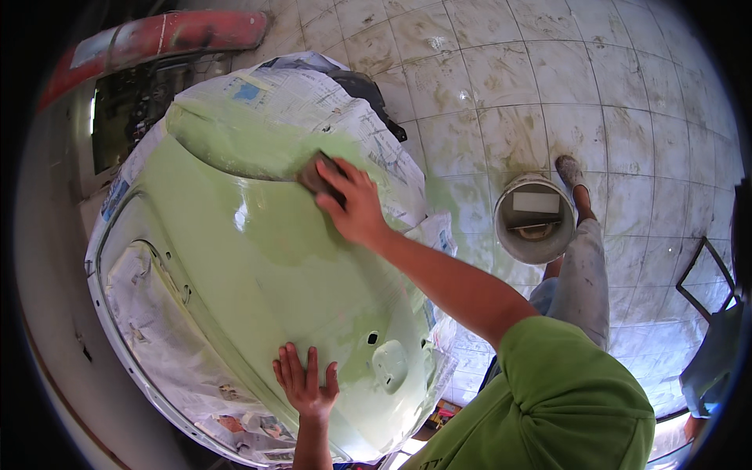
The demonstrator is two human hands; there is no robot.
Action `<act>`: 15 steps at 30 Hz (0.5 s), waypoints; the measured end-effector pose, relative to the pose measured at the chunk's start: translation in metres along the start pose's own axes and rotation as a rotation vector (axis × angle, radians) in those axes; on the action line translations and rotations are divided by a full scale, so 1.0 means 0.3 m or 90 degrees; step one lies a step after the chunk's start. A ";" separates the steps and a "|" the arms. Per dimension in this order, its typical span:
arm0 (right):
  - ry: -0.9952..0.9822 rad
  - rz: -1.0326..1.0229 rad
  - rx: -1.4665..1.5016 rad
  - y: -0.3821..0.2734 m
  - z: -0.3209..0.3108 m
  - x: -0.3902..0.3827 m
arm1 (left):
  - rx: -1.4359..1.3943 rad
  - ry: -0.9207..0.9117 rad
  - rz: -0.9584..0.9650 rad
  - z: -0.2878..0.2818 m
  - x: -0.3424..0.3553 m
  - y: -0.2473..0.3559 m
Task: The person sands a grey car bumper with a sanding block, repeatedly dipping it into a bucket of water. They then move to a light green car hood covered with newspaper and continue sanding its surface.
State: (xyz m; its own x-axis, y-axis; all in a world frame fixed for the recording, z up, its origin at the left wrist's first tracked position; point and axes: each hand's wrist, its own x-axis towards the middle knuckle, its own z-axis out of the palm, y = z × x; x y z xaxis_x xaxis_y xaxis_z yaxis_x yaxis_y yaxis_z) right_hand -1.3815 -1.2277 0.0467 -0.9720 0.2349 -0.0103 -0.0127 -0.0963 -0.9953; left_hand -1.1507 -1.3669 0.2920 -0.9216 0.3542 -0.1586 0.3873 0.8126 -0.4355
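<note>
A car door panel (235, 266), coated in pale green, fills the middle and left of the head view. Newspaper masking (384, 157) wraps its far edge, and more paper covers the window opening at its left. My right hand (356, 205) is closed around a dark brown sanding block (315, 176), pressed to the panel by the end of a curved, raised crease. Part of the block is hidden under my fingers. Nearer to me, my left hand (307, 384) lies flat on the green surface with its fingers apart, holding nothing. A small square hole and a recessed handle cup (390, 364) are to its right.
On the stained tile floor (501, 70) at right stands a round bucket (501, 227) with a white rectangular piece inside. A red bumper (192, 31) lies at the far left. Further right are a dark frame (697, 274) and part of another person (709, 364).
</note>
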 end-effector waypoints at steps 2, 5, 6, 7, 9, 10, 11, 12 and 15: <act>0.041 0.011 -0.001 0.021 0.012 0.051 | -0.009 0.003 0.009 0.020 0.014 0.002; 0.052 0.004 0.009 0.041 0.010 -0.154 | -0.002 -0.008 -0.010 0.002 -0.024 0.001; 0.040 0.020 0.010 0.056 -0.015 -0.300 | -0.001 -0.013 -0.017 -0.005 -0.041 0.001; 0.034 0.037 0.008 0.063 -0.032 -0.372 | 0.001 -0.015 -0.020 -0.010 -0.047 0.003; 0.079 0.027 -0.003 0.062 -0.009 -0.287 | 0.002 -0.011 -0.008 -0.005 -0.032 0.000; 0.104 0.023 -0.009 0.065 0.012 -0.213 | 0.009 -0.010 -0.003 -0.005 -0.016 -0.005; 0.114 0.037 0.019 0.047 0.031 -0.085 | 0.015 -0.011 -0.002 -0.001 -0.010 -0.006; 0.112 0.038 0.010 0.050 0.037 0.028 | 0.020 -0.012 0.001 0.004 -0.002 0.000; 0.108 0.001 0.024 0.100 0.026 -0.016 | 0.014 -0.007 0.001 0.014 -0.005 -0.004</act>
State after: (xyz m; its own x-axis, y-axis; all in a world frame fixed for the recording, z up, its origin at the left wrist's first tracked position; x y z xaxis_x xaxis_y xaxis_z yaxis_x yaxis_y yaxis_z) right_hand -1.3792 -1.2393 0.0177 -0.9187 0.3938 -0.0310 -0.0230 -0.1318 -0.9910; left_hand -1.1500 -1.3702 0.2890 -0.9210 0.3504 -0.1699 0.3888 0.8018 -0.4539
